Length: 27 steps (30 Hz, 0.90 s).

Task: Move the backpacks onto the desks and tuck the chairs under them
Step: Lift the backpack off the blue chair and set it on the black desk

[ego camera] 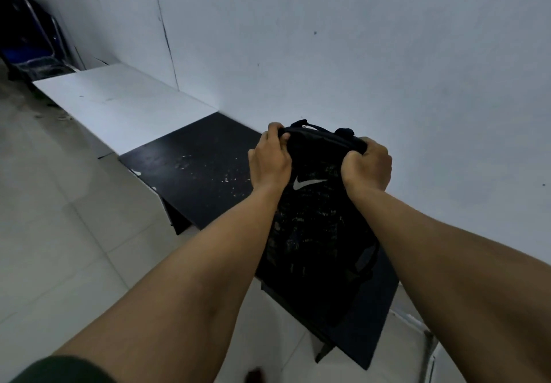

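A black backpack (313, 233) with a white swoosh logo hangs in front of me, over the near right part of the black desk (193, 174). My left hand (269, 159) grips its top left corner. My right hand (368, 163) grips its top right corner. Both fists are closed on the fabric just below the carry handle. The bag's lower end covers the desk's front edge, and I cannot tell whether it rests on the top. A white desk (119, 99) adjoins the black one on the far left.
Both desks stand against a pale wall (357, 39). A blue chair with a chrome frame (32, 34) stands at the far left corner beyond the white desk. Light tiled floor (59, 233) spreads to the left. A metal frame part (426, 341) shows at lower right.
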Motion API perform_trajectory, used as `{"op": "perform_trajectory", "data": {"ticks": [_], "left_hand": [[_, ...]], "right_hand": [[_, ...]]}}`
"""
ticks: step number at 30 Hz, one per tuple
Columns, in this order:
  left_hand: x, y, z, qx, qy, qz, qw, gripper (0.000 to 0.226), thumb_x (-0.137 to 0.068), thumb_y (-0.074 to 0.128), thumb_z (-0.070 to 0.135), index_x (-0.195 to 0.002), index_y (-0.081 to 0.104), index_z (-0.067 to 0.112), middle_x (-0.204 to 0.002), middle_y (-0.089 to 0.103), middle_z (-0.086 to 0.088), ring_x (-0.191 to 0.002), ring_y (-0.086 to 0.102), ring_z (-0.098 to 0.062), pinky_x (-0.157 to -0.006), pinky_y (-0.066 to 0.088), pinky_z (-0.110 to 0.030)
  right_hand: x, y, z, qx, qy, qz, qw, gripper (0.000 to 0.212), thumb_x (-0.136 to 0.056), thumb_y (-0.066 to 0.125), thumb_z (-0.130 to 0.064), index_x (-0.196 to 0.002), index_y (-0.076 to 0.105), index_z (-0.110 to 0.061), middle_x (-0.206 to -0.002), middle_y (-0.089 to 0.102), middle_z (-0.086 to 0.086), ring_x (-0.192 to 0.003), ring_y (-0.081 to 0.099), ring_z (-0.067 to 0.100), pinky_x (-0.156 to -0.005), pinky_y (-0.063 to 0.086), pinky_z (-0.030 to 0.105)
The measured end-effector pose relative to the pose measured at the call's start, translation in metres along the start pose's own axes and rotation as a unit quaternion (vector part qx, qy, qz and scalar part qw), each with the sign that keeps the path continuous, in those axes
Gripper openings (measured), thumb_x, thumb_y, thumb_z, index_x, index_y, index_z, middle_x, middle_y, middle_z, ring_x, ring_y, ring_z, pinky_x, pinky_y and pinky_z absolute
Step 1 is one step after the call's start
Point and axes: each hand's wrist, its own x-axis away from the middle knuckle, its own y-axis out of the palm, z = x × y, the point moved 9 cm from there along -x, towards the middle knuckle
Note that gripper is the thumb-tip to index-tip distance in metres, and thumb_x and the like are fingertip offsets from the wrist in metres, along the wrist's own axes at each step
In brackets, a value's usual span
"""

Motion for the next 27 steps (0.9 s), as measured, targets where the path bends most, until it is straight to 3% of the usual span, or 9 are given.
{"op": "perform_trajectory", "data": {"ticks": [5, 15, 27], "left_hand": [[-0.027, 0.062, 0.017, 0.009, 0.025, -0.041, 0.999, 0.022, -0.105, 0.034, 0.035, -0.109, 0.049, 0.019, -0.093, 0.061, 0.002, -0.076, 0.054, -0.017, -0.062, 0.039, -0.032], [-0.071, 0.17, 0.064, 0.007, 0.072, -0.109, 0.991, 0.023, -0.105, 0.03, 0.036, -0.11, 0.046, 0.021, -0.097, 0.061, 0.003, -0.073, 0.052, -0.016, -0.061, 0.037, -0.031], [-0.09, 0.29, 0.101, 0.027, 0.066, -0.141, 0.987, 0.023, -0.105, 0.031, 0.036, -0.108, 0.049, 0.022, -0.096, 0.062, 0.002, -0.077, 0.053, -0.017, -0.062, 0.039, -0.031]], "right_hand": [[-0.05, -0.008, 0.03, 0.017, 0.021, 0.037, 0.999, 0.032, -0.056, 0.035, -0.011, -0.068, 0.059, -0.027, -0.062, 0.06, -0.009, -0.058, 0.057, 0.012, -0.051, 0.036, 0.022], [-0.136, -0.029, 0.082, 0.025, 0.068, 0.112, 0.991, 0.023, -0.053, 0.032, -0.012, -0.059, 0.053, -0.021, -0.054, 0.056, -0.007, -0.05, 0.054, 0.015, -0.047, 0.032, 0.022], [-0.228, -0.052, 0.149, 0.064, 0.094, 0.117, 0.987, 0.021, -0.061, 0.032, -0.014, -0.06, 0.053, -0.016, -0.058, 0.056, -0.002, -0.054, 0.053, 0.018, -0.049, 0.031, 0.025]]}}
